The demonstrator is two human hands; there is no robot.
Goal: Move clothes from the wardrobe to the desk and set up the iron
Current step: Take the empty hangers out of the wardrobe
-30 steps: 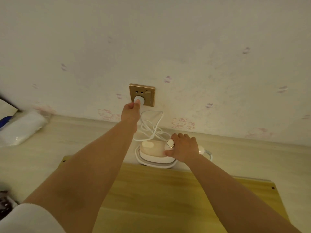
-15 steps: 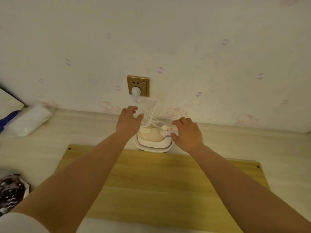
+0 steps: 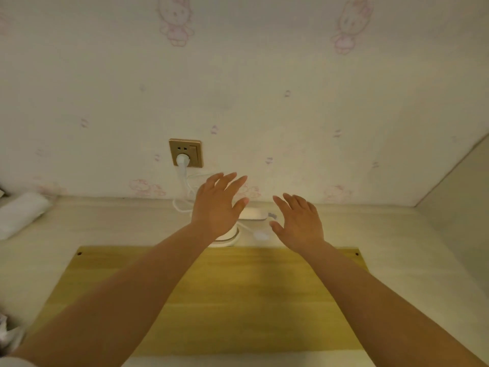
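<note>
Stretching across the near half of the pale wood-grain tabletop lies a flat yellow wooden board. Beyond it at 12 o'clock, the left hand and right hand hover with fingers spread, holding nothing. The small cream-white iron sits behind them, mostly hidden by the left hand. Its white cord runs up to a white plug in the gold wall socket. At 9 o'clock lies a blurred white bundle; cartoon-cat wallpaper rises behind.
</note>
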